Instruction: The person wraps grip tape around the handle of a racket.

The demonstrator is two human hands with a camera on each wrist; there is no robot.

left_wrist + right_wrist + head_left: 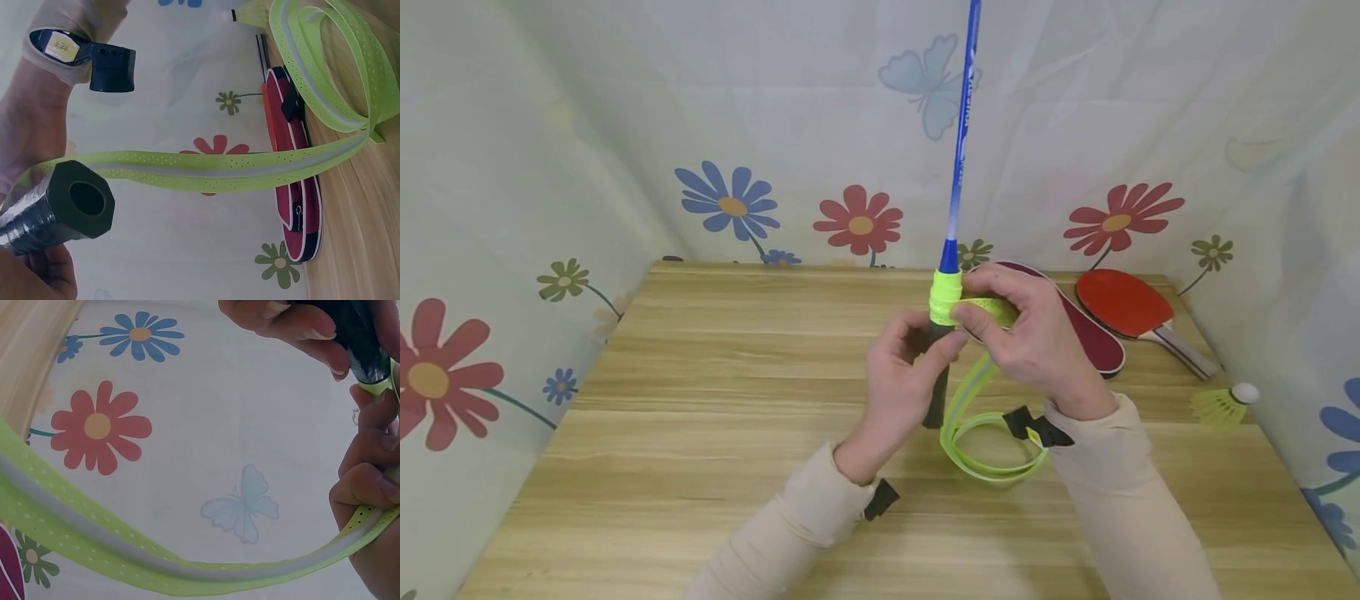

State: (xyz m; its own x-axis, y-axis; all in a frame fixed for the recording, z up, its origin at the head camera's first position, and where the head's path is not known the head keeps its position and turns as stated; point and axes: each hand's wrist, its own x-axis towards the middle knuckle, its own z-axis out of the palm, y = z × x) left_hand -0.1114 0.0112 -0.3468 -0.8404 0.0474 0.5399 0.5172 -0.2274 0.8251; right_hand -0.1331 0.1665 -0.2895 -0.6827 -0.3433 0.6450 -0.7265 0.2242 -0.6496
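A badminton racket stands upright over the table, its blue shaft (pixel 961 142) rising out of the top of the head view, so the racket's head is hidden. My left hand (pixel 901 367) grips the black handle (pixel 69 203), whose hollow butt end faces the left wrist camera. Neon yellow-green grip tape (pixel 945 298) is wound round the upper handle. Just right of the wound part, my right hand (pixel 1030 333) pinches the loose perforated tape (pixel 219 170) between thumb and fingers. From there the tape, with a grey stripe down its middle, hangs to a loose coil (pixel 992 475) by the table.
Behind my right hand lies a dark red zippered case (pixel 1097 342) with white piping. Farther right are a red table tennis paddle (pixel 1123 302) and a yellow shuttlecock (pixel 1225 404). A flower-printed white curtain (pixel 820 125) surrounds the wooden table (pixel 700 400).
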